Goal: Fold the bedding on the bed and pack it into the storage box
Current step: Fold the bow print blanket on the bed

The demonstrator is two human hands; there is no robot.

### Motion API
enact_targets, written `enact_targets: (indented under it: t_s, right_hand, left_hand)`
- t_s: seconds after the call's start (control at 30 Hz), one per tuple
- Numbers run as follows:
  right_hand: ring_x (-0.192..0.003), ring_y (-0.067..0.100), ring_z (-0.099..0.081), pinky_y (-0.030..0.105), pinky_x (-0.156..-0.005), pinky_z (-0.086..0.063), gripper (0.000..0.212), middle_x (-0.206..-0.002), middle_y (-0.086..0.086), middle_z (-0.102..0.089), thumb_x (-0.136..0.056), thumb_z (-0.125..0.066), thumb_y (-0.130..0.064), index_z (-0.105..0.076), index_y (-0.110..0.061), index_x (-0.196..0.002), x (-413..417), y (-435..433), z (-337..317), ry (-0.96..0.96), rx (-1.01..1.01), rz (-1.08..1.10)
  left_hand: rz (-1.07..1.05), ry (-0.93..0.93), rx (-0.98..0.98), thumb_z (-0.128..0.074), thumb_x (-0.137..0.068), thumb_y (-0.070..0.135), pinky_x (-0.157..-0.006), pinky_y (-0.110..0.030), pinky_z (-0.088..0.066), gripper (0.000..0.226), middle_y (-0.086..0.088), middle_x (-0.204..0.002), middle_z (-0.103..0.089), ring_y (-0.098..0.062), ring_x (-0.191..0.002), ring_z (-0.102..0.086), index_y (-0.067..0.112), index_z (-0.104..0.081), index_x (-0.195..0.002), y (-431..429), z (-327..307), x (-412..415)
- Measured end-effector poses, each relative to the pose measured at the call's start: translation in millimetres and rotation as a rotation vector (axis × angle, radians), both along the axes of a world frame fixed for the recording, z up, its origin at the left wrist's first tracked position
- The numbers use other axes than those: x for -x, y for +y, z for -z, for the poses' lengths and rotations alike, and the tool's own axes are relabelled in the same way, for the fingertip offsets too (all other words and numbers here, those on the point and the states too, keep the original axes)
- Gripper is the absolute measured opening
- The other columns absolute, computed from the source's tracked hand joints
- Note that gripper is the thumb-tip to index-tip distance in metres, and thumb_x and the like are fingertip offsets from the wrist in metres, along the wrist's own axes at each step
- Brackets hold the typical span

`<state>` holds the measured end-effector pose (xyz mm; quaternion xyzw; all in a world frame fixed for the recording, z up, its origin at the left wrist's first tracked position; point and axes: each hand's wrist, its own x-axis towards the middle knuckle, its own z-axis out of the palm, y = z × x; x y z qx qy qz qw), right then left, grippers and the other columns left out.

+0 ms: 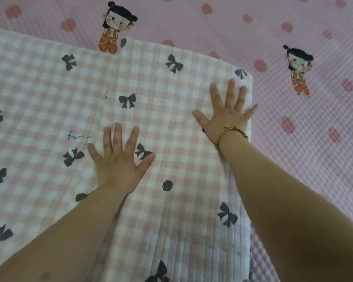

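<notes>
A pink-and-white checked quilt (49, 94) with dark bow prints lies flat over most of the view, its far edge and right-hand corner showing. My left hand (118, 163) presses palm down on the quilt near its middle, fingers spread. My right hand (228, 117) also lies flat with fingers apart, close to the quilt's far right corner; a gold bracelet sits on that wrist. Neither hand grips any fabric. No storage box is in view.
Under the quilt lies a pink bed sheet (313, 159) with red dots and cartoon figures, showing along the top and the right side. The quilt's thick right edge (244, 231) runs down toward me.
</notes>
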<state>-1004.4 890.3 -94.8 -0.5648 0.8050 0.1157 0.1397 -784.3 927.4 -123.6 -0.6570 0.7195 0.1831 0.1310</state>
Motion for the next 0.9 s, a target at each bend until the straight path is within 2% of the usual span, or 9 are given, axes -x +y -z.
enact_targets:
  t_s: [0.07, 0.13, 0.37, 0.43, 0.57, 0.67, 0.77, 0.9]
  right_hand:
    - [-0.139, 0.033, 0.024, 0.061, -0.109, 0.004, 0.075, -0.15, 0.005, 0.03, -0.086, -0.012, -0.069, 0.023, -0.033, -0.142, 0, -7, 15, -0.022, -0.044, 0.007]
    - [-0.139, 0.032, 0.024, 0.061, -0.109, 0.004, 0.074, -0.15, 0.005, 0.03, -0.086, -0.008, -0.069, 0.026, -0.033, -0.141, 1, -10, 27, -0.02, -0.059, 0.0]
    - [-0.138, 0.033, 0.025, 0.061, -0.108, 0.007, 0.074, -0.15, 0.005, 0.031, -0.085, -0.008, -0.069, 0.027, -0.033, -0.14, 2, -25, 34, -0.045, -0.089, -0.023]
    - [-0.138, 0.032, 0.025, 0.06, -0.109, 0.007, 0.074, -0.15, 0.004, 0.031, -0.086, -0.01, -0.068, 0.026, -0.032, -0.141, 4, -26, 31, -0.046, -0.072, -0.027]
    - [-0.14, 0.027, 0.023, 0.057, -0.111, 0.003, 0.072, -0.153, 0.002, 0.026, -0.091, -0.021, -0.06, 0.015, -0.03, -0.145, 5, -7, 24, -0.122, -0.037, -0.026]
    - [-0.141, 0.024, 0.022, 0.054, -0.113, -0.002, 0.072, -0.153, 0.0, 0.024, -0.092, -0.026, -0.058, 0.012, -0.03, -0.146, 2, 30, 16, -0.181, -0.048, 0.078]
    - [-0.141, 0.023, 0.022, 0.051, -0.115, -0.004, 0.077, -0.153, -0.002, 0.025, -0.09, -0.031, -0.06, 0.014, -0.032, -0.145, -17, 76, 6, -0.28, -0.089, 0.247]
    - [-0.143, 0.025, 0.012, 0.048, -0.114, -0.009, 0.09, -0.154, -0.003, 0.021, -0.083, -0.047, -0.06, 0.012, -0.033, -0.145, -52, 147, -14, -0.418, -0.091, 0.476]
  left_hand:
    - [-0.002, 0.0, 0.002, 0.014, -0.066, 0.082, -0.109, -0.054, 0.013, 0.075, 0.005, -0.141, 0.038, -0.024, -0.139, 0.026, 0.037, 0.039, -0.12, 0, 7, -1]
    - [-0.004, -0.009, -0.006, 0.023, -0.055, 0.075, -0.105, -0.052, 0.017, 0.074, 0.005, -0.132, 0.042, -0.024, -0.138, 0.027, 0.038, 0.042, -0.116, -1, 12, 1]
    - [0.002, -0.068, -0.056, 0.046, -0.037, 0.074, -0.1, -0.05, 0.019, 0.088, 0.003, -0.131, 0.043, -0.025, -0.139, 0.026, 0.036, 0.044, -0.116, -12, 19, 3]
    - [-0.008, -0.054, -0.076, 0.039, -0.04, 0.077, -0.102, -0.051, 0.019, 0.086, 0.003, -0.134, 0.043, -0.025, -0.138, 0.027, 0.036, 0.044, -0.116, -14, 20, 4]
    - [-0.038, -0.073, -0.109, 0.02, -0.063, 0.08, -0.108, -0.054, 0.013, 0.077, -0.005, -0.15, 0.032, -0.025, -0.138, 0.028, 0.033, 0.041, -0.121, -15, 16, 7]
    - [-0.045, -0.033, -0.13, -0.004, -0.082, 0.07, -0.109, -0.056, 0.013, 0.072, -0.006, -0.15, 0.032, -0.025, -0.138, 0.029, 0.03, 0.036, -0.127, -16, 14, 10]
    - [-0.008, 0.027, -0.145, -0.008, -0.084, 0.07, -0.108, -0.056, 0.015, 0.07, -0.005, -0.149, 0.033, -0.025, -0.137, 0.031, 0.033, 0.036, -0.124, -16, 8, 6]
    - [0.066, 0.054, -0.179, -0.012, -0.084, 0.071, -0.108, -0.057, 0.014, 0.078, -0.005, -0.151, 0.03, -0.025, -0.138, 0.028, 0.033, 0.028, -0.139, -17, -2, -6]
